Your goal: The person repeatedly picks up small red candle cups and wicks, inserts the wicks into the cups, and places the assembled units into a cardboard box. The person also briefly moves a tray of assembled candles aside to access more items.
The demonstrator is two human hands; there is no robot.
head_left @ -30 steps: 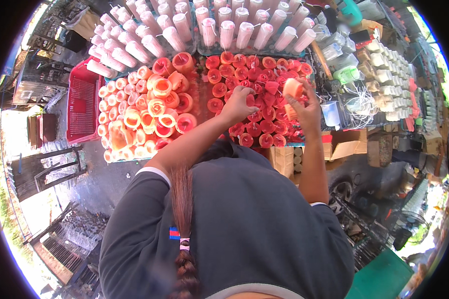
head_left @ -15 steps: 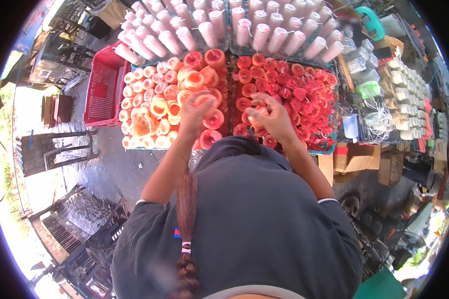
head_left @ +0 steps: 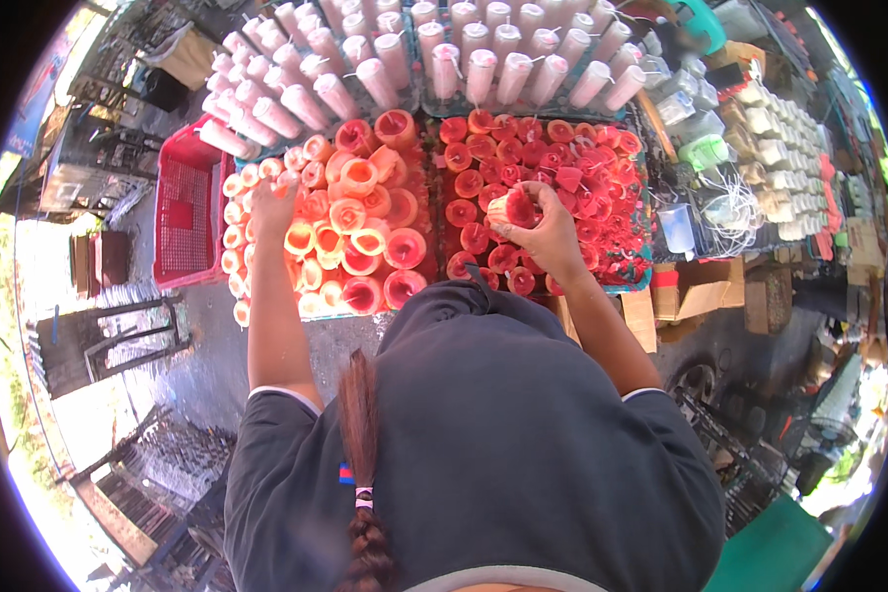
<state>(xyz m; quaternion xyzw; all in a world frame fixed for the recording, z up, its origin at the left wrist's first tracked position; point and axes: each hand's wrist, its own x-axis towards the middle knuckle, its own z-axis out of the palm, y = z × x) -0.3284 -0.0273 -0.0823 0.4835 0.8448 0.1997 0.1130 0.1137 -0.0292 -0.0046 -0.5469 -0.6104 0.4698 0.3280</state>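
Note:
My right hand (head_left: 551, 235) pinches a pale orange wax cup (head_left: 501, 211) between thumb and fingers. Its hollow is dark red and tilts toward the palm. The cup is held over the right tray's rows of red-filled wax cups (head_left: 461, 212). Off to the left, my left hand (head_left: 272, 205) reaches in among the small peach wax cups (head_left: 233, 235) of the left tray. Its fingers are blurred and partly hidden, so whether they grip a cup does not show. Larger hollow orange wax cups (head_left: 358, 178) lie piled between my hands.
Upright pale pink candles (head_left: 377, 81) with white wicks fill trays behind the cups. A red plastic crate (head_left: 185, 212) stands at the left. To the right are a bundle of white string (head_left: 743, 229), stacked pale blocks (head_left: 775, 163) and open cardboard boxes (head_left: 705, 286).
My left hand has moved left, from the larger cups to the small peach ones. My right hand has turned, bringing the held cup's red hollow into clear view. The view has shifted slightly.

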